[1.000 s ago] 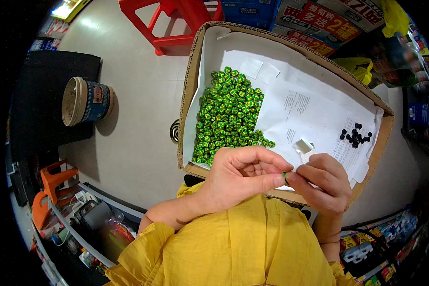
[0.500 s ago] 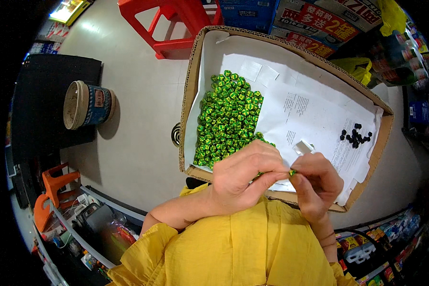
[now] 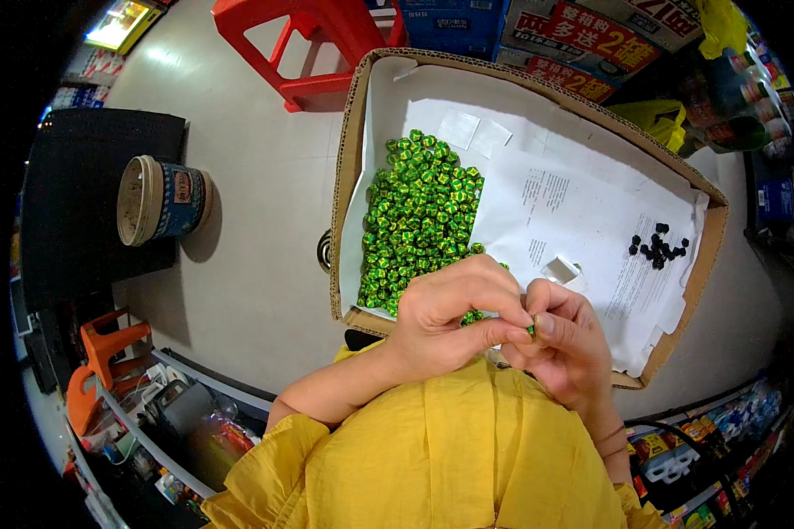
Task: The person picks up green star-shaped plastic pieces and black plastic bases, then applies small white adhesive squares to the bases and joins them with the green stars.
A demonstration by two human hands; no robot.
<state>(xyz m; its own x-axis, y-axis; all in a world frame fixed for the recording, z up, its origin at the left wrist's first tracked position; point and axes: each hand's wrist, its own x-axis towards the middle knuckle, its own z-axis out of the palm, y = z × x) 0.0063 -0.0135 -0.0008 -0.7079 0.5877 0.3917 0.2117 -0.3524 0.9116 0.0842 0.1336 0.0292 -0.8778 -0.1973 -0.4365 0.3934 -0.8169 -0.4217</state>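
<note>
Just below the centre of the frame, the left hand (image 3: pixel 454 313) and right hand (image 3: pixel 563 339) met fingertip to fingertip, both pinching one small green foil-wrapped candy (image 3: pixel 531 330) between them, at the near edge of the shallow brown cardboard box (image 3: pixel 348 176). A heap of green foil-wrapped candies (image 3: pixel 419 220) lay just above the left hand on white printed paper sheets (image 3: pixel 573 212); a cluster of small black unwrapped pieces (image 3: pixel 657 247) sat at right. A round blue tin (image 3: pixel 159 201) stood at left, and red-and-white printed cartons (image 3: pixel 582 35) lined the top.
</note>
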